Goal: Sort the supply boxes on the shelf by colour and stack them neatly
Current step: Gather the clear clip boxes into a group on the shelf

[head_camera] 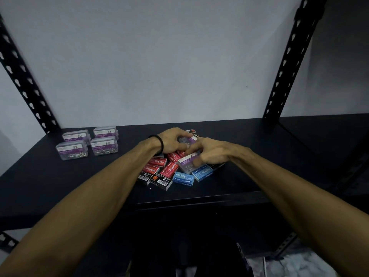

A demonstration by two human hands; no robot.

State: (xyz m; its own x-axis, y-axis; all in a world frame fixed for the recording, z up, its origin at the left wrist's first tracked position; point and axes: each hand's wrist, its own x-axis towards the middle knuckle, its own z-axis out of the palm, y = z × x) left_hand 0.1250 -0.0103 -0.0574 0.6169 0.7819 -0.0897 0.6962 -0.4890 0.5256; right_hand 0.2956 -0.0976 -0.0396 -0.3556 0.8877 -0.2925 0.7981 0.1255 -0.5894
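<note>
Both my hands were in the mixed pile of boxes at mid-shelf (60, 188).

My left hand (171, 141) curled round a clear clip box (184, 141) at the pile's back; my right hand (208, 151) pinched another clip box (186, 162) lying on the red boxes (159, 168) and blue boxes (192, 175). Four sorted clip boxes (87, 143) sat in a two-by-two block, well apart, far left.

The left hand (171, 141) covers most of a clear paper-clip box (184, 141), and the right hand (207, 151) covers part of another clear box (186, 162), so neither grip can be read finger by finger. Red staple boxes (157, 168) run under both hands toward 12 o'clock; their count stays unclear. Both forearms are cut by the bottom edge. Small label print is illegible.
</note>
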